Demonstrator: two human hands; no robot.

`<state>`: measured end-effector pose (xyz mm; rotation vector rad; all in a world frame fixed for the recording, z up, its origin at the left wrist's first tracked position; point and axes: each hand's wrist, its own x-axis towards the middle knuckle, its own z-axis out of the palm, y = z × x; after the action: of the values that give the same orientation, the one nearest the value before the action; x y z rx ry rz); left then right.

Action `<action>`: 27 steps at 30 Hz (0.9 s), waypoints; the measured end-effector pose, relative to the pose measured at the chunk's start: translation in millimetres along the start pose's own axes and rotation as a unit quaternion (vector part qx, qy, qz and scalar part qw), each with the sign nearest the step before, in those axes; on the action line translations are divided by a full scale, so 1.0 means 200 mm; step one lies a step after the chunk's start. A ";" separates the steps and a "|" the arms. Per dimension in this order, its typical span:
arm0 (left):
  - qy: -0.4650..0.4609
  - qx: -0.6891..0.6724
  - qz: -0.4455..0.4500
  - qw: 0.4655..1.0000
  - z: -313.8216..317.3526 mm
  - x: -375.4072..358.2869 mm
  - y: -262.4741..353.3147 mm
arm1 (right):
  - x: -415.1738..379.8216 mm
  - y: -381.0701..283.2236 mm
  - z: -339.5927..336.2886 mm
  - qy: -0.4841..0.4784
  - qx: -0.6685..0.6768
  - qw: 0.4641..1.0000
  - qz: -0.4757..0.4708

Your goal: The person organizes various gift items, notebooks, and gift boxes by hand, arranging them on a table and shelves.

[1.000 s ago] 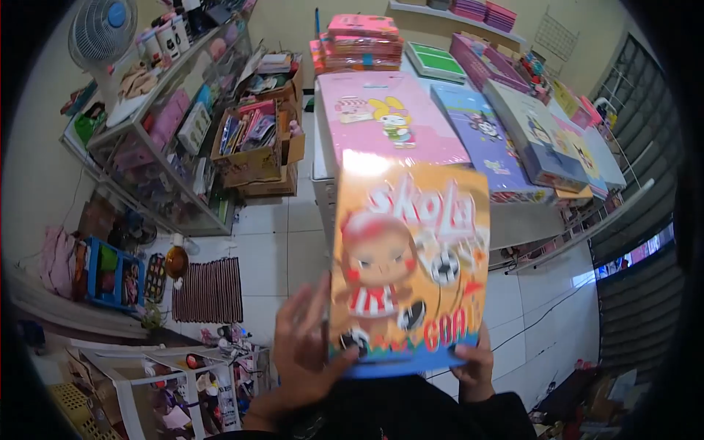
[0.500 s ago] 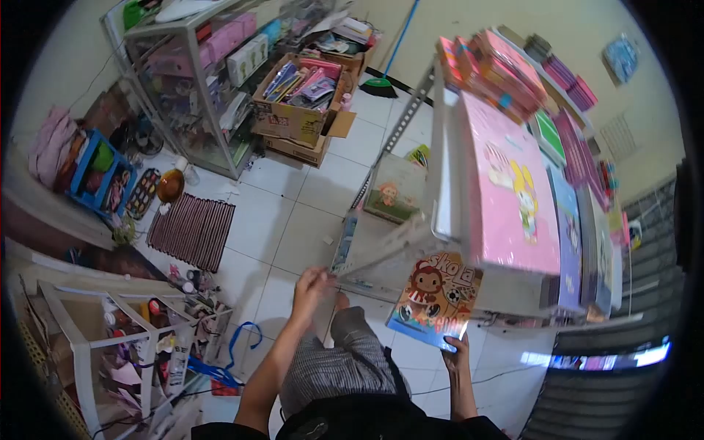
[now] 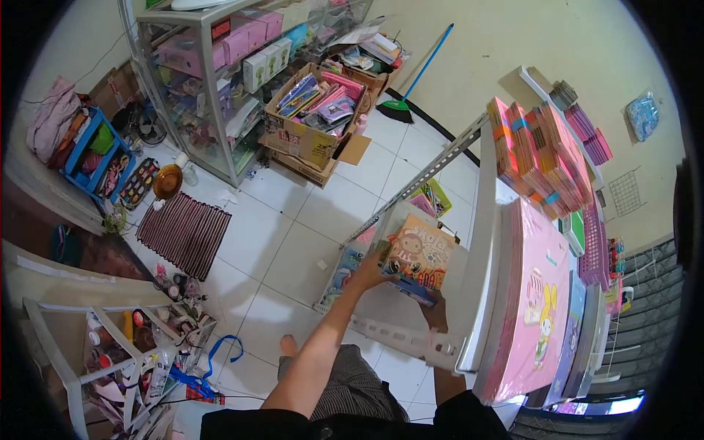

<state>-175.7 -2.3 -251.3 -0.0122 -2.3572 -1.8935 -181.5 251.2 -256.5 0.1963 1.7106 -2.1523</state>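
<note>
While both hands grip it, orange book sits under table edge.

A white desk with a lower shelf framed in slotted metal bars is seen. On the desktop, large pink sheets printed with a rabbit figure are laid flat, with banded stacks of books behind them. On the lower shelf an orange cartoon book is rested, beside further books at its left end.
</note>
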 end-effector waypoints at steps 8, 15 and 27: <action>-0.015 0.118 -0.005 0.993 0.03 0.05 -0.08 | 0.18 -0.13 0.21 -0.036 0.143 0.987 0.069; 0.034 0.030 0.047 0.998 0.03 0.11 -0.08 | 0.21 -0.18 0.38 0.052 0.086 0.995 -0.001; 0.042 0.140 -0.013 0.989 0.04 0.12 -0.10 | 0.22 -0.20 0.40 0.062 -0.058 0.995 -0.053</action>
<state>-202.0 -0.7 -270.6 0.1216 -2.5518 -1.5230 -227.2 172.6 -215.8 0.2170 1.9501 -2.1466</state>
